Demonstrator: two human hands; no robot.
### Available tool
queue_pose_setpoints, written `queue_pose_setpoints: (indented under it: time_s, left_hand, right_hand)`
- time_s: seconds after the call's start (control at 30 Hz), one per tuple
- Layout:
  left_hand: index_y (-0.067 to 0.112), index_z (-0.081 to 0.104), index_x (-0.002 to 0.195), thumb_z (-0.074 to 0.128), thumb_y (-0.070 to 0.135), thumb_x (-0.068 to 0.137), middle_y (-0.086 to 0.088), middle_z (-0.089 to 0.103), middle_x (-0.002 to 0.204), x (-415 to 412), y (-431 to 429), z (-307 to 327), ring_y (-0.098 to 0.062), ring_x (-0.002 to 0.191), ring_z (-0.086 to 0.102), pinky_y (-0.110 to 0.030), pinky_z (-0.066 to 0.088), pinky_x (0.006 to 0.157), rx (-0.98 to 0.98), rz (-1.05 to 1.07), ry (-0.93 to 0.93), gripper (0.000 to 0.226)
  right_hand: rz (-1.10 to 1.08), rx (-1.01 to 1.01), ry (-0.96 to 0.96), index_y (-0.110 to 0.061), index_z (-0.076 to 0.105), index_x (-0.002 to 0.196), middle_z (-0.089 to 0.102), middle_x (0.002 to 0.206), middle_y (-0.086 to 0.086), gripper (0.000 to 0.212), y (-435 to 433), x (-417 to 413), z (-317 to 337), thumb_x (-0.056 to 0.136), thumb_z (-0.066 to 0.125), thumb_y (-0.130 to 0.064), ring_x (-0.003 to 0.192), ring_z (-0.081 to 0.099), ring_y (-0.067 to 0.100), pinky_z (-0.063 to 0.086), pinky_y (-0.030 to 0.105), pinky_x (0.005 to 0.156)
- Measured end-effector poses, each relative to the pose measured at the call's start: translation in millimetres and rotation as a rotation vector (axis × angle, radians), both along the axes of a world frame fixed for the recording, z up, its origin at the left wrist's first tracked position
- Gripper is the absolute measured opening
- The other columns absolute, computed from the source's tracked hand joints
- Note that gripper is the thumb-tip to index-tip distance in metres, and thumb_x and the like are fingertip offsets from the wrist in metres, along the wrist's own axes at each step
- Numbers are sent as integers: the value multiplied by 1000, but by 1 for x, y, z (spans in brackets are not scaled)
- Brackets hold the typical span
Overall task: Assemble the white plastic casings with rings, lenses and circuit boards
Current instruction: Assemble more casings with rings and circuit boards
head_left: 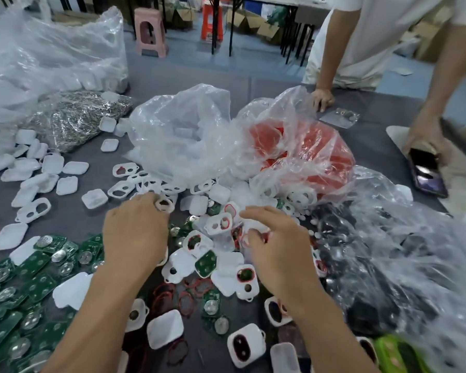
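Littering the table (92, 220) are glossy rounded white casings (67, 185), green circuit boards (37, 267).

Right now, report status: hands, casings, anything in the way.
Left hand open, fingertips at a ringed casing. Right hand pinches a white casing. Circuit boards lie left; plastic bags crowd the far side.

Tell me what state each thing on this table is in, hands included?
Left hand, palm down, fingertips at a white casing frame; grip unclear.
Right hand, fingers curled, pinching a white casing part.
Circuit boards, loose in a heap.
Clear bag, open, contents spilling out.
Red-filled bag, crumpled, red parts inside.
Phone, held by another person's hand.
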State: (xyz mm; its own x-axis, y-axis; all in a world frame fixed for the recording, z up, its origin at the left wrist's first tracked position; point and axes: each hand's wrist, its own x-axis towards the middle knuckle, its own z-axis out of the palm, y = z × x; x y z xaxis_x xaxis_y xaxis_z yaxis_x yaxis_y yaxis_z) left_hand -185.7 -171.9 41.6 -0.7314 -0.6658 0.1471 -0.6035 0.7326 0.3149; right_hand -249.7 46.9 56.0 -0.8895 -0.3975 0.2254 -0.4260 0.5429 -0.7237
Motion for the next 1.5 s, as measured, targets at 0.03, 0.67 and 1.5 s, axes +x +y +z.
queue_pose_setpoints:
  time_s: [0.03,0.67,1.5]
  left_hand:
    - [26,64,128,59,34,98,-5,71,119,5,-2,2,-33,105,64,-43,46,87,78,30,71,31]
    - [6,70,116,47,23,107,-13,76,115,23,114,-4,-16,86,75,-25,60,69,1760,-94,554,30]
    - [23,59,80,69,9,80,8,45,73,46,117,10,-6,44,35,-14,27,36,1792,-106,607,18]
  right_hand:
    - [-49,14,11,-34,76,113,65,116,-25,38,16,-5,2,91,67,-4,104,58,-9,43,8,98]
    - [-302,90,176,-22,81,100,76,98,-12,31,137,-35,47,88,66,2,84,65,-7,47,3,82]
    - [-105,388,-192,-29,81,92,76,86,-11,26,128,16,6,83,69,-8,79,68,4,58,23,81]
